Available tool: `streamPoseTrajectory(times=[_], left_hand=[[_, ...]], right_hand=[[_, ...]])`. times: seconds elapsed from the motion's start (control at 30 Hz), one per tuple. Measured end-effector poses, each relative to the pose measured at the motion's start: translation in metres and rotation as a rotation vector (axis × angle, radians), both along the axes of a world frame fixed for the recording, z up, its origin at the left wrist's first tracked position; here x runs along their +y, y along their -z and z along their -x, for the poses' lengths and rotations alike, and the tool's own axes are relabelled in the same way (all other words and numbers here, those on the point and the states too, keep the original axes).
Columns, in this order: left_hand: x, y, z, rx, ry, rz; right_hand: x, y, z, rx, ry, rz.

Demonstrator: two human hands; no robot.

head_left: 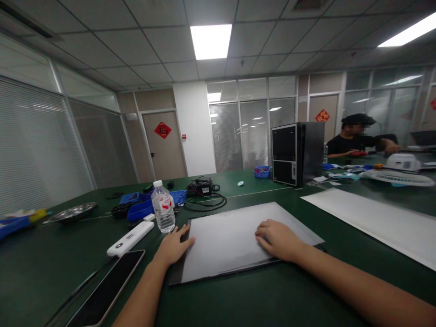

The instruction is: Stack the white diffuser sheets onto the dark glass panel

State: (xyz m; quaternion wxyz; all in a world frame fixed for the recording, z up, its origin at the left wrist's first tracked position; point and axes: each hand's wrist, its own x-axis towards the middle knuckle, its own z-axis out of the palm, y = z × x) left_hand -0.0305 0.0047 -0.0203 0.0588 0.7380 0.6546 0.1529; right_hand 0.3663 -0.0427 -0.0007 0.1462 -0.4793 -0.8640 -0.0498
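A whitish sheet (228, 243) lies flat on a thin dark board (176, 277), whose dark edge shows along the left and front. My left hand (174, 246) rests at the left edge of both, its fingers spread and the thumb over the sheet. Toward the sheet's right side lies my right hand (281, 238), palm down, with loosely bent fingers touching the surface and the thumb apart. Neither hand grips anything. Just beyond my left hand stands a clear water bottle (163, 209) with a white cap.
At left are a white power bank (131, 238) and a phone (109, 288). Blue bins (140, 210) and a black cabled device (200, 188) sit behind. A black computer case (298, 152) stands beyond; a white panel (374, 222) lies right. A person (349, 141) sits far right.
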Motion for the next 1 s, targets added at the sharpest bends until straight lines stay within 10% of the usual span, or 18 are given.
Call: streamPoseTrajectory(times=[0.2, 0.43, 0.6, 1.0], left_hand=[[0.001, 0.000, 0.003, 0.006, -0.011, -0.002], [0.006, 0.003, 0.005, -0.011, -0.004, -0.007], [0.009, 0.007, 0.006, -0.037, -0.005, -0.035], [0.019, 0.010, 0.011, -0.050, 0.028, -0.038]], right_hand=[[0.014, -0.009, -0.008, 0.020, 0.078, -0.062], [0.040, -0.017, -0.157, 0.044, 0.760, -0.254], [0.032, 0.009, -0.231, 0.059, 1.142, -0.055], [0.042, -0.002, -0.171, -0.092, 0.940, -0.016]])
